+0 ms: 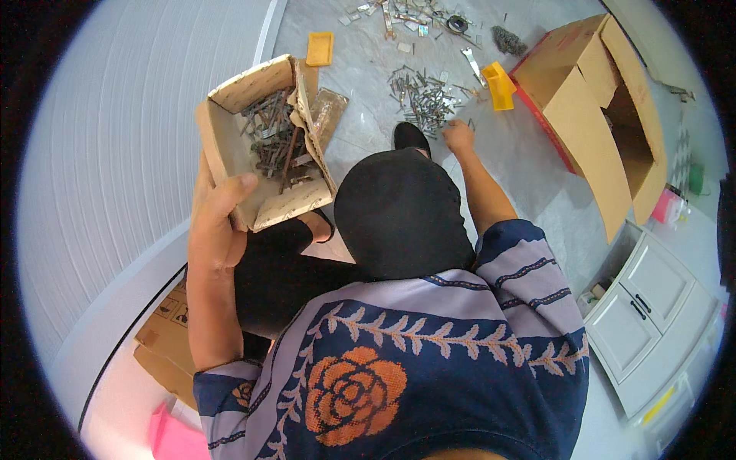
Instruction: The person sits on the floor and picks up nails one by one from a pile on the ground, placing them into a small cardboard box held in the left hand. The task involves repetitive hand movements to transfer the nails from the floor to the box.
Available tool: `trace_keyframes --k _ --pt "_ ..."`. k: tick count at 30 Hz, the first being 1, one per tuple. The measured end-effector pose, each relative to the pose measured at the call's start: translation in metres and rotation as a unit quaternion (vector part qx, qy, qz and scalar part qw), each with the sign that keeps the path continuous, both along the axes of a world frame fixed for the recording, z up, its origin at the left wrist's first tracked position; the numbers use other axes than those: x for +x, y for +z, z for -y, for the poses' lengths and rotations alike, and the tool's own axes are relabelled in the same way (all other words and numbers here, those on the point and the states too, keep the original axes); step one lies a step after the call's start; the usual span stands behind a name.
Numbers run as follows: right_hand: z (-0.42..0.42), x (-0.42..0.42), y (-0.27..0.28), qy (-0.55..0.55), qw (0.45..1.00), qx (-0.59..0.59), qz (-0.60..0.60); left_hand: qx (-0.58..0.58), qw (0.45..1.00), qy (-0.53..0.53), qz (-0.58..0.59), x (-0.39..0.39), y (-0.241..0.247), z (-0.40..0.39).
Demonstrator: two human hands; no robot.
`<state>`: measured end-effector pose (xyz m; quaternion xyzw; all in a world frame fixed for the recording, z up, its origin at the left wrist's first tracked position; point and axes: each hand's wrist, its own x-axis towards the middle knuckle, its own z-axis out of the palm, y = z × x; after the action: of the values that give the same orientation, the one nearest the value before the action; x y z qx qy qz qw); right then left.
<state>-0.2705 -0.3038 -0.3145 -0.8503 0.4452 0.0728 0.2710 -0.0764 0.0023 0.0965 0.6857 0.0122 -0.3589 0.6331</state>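
My left hand point(221, 213) grips the near left corner of a small open cardboard box point(299, 210), its thumb over the wall. The box is tilted, and rusty nails and screws point(273, 135) lie inside it. My right hand point(459, 137) is down at the floor, beside the near right edge of a pile of loose nails and screws point(422, 98). Its fingers are curled and their tips are hidden, so whether it holds a nail cannot be told. Behind the box, a worn brown flat piece point(332, 115) shows in part.
A yellow plastic tray point(499, 86) and an open-end wrench point(474, 67) lie right of the pile. Another yellow tray point(319, 49) is at the back left. Farther back are scattered small parts and a combination wrench point(388, 23). A large open carton point(581, 109) and white cabinet point(650, 307) stand right.
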Motion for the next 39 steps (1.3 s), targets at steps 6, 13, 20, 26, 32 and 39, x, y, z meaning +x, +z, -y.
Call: trace_keyframes --k 6,13,20,26,32,39 --pt "-0.005 0.028 -0.003 -0.056 0.998 0.008 -0.034 0.017 1.0 -0.008 -0.002 0.002 0.001 0.012" --pt "0.004 0.029 -0.01 0.014 0.999 -0.016 -0.045 0.016 1.0 -0.012 -0.015 0.004 0.001 0.015" --pt "0.001 0.02 -0.018 0.005 0.998 -0.031 -0.054 0.013 1.0 -0.021 -0.005 0.003 0.0 0.015" --pt "-0.003 0.012 -0.02 -0.049 0.999 -0.002 -0.008 0.011 1.0 -0.016 0.002 0.001 0.002 0.011" --pt "-0.007 0.024 -0.008 -0.034 0.999 -0.015 -0.037 0.01 1.0 -0.013 0.01 0.0 0.002 0.006" --pt "-0.007 0.038 -0.01 -0.048 0.998 -0.003 -0.041 0.021 1.0 -0.014 0.01 0.002 0.0 0.007"
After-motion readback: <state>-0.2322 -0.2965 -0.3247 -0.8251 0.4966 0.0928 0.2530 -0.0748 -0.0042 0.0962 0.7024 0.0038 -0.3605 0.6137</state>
